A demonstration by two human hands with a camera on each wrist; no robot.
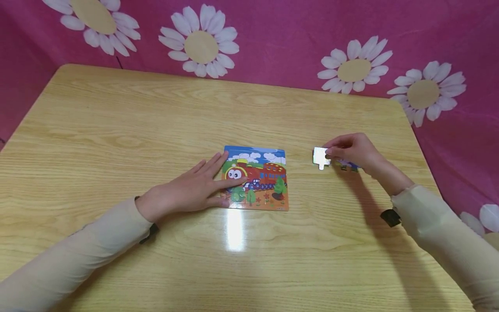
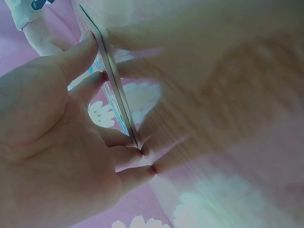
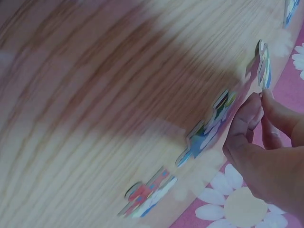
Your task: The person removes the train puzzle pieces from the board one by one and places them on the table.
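**Train puzzle (image 1: 262, 180) under left hand (image 1: 187, 188), loose piece (image 1: 320, 157) pinched in right hand (image 1: 352, 151)**

Puzzle lay mid-table (image 1: 156, 121), picture up, left hand along its left side. Left fingers spread and mostly straight, some lying over the picture, curled round nothing. Right thumb and fingers nearly closed, pinching the loose piece by its edge, to the right of the puzzle and well apart from it. Glare washed out that piece's print in the head view.

Risks, my judgement: pinch covered only a small edge, so the piece could have slipped or spun. Thin puzzle could have slid, or its sections popped up, if the left hand pushed sideways. Right fingers were near other pieces and could have knocked them. Glare could have led to a wrong-way-round piece.

Counts: hands, two. Train puzzle, one. Pinched piece, one. Others on the table, at least two in the right wrist view: a blue-green piece (image 3: 202, 135), maybe more than one overlapped, couldn't tell; and a red-and-white piece (image 3: 151, 194). Sleeves (image 1: 82, 247), two. White flowers (image 1: 201, 47) on the pink cloth (image 1: 273, 39), head view: five, some cut off.
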